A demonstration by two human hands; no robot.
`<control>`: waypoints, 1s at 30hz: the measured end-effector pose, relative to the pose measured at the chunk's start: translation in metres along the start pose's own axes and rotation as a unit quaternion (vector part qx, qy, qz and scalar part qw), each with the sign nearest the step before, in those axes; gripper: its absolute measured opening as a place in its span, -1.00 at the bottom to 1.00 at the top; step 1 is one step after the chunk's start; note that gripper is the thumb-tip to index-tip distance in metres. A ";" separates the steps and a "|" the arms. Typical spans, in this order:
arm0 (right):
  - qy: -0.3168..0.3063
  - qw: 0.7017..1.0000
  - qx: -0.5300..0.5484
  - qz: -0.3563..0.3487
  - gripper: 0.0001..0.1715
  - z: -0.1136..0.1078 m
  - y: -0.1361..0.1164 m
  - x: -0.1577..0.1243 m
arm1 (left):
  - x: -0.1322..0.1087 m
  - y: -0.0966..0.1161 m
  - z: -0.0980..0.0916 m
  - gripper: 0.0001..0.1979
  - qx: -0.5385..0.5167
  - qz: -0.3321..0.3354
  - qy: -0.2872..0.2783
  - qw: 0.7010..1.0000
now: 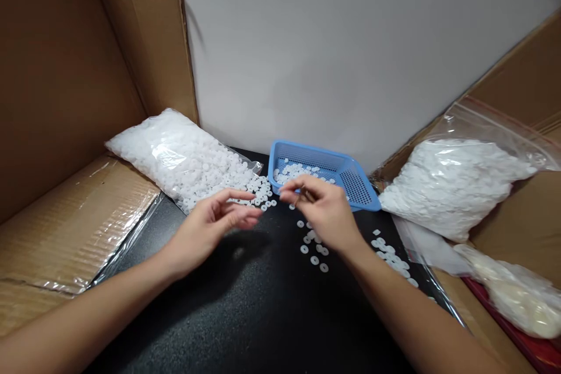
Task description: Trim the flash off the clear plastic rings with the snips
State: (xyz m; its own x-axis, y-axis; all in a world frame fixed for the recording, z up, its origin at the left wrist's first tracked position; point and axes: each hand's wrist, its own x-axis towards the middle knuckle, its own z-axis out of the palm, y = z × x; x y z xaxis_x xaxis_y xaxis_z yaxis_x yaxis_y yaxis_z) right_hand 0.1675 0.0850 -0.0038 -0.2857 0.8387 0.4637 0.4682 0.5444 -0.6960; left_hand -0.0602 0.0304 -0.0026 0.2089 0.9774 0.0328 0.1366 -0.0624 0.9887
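My left hand [219, 223] hovers over the black table, its fingers stretched out and thumb apart, holding nothing visible. To its upper left lies a clear plastic bag [173, 152] full of small white ring-shaped washers, with loose washers [263, 190] spilling from its mouth. My right hand [326, 207] is raised in front of a blue perforated basket [362, 184], which has white washers scattered inside. Its thumb and fingertips come together in a pinch; whatever they hold is too small to make out. Beneath that hand, several washers [314, 260] lie on the tabletop.
Another group of flat white pieces [394, 260] lies at the table's right side. Beyond it rest a zip bag of white pieces [456, 184] and a bag with cream-coloured contents [517, 295] over a red tray [486, 298]. Cardboard [74, 216] borders the left; a white wall [342, 41] stands behind.
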 end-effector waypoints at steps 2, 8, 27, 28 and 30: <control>0.037 0.998 -0.042 0.022 -0.83 -0.008 0.030 0.017 | 0.012 -0.008 -0.017 -0.82 0.169 0.073 0.070 0.980; 0.043 0.992 -0.115 0.003 -0.77 -0.009 0.054 0.025 | 0.025 -0.027 -0.041 -0.86 0.307 0.149 0.059 0.938; -0.188 0.972 -0.135 0.039 -0.68 0.092 0.002 -0.014 | 0.022 -0.050 -0.007 -0.66 0.616 0.175 -0.013 0.768; -0.184 0.975 -0.121 0.036 -0.69 0.092 0.002 -0.019 | 0.019 -0.050 -0.004 -0.66 0.617 0.178 -0.019 0.766; -0.173 0.981 -0.088 0.028 -0.69 0.089 0.001 -0.031 | 0.011 -0.049 0.003 -0.68 0.616 0.181 -0.030 0.766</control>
State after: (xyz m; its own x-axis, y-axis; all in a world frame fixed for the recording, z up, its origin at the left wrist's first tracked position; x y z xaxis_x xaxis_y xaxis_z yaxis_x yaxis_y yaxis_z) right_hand 0.1027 0.0607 -0.0675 -0.5084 0.8392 0.1930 0.6188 0.5119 -0.5958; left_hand -0.0614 0.0434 -0.0512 0.4880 0.8421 0.2296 0.8619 -0.5064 0.0251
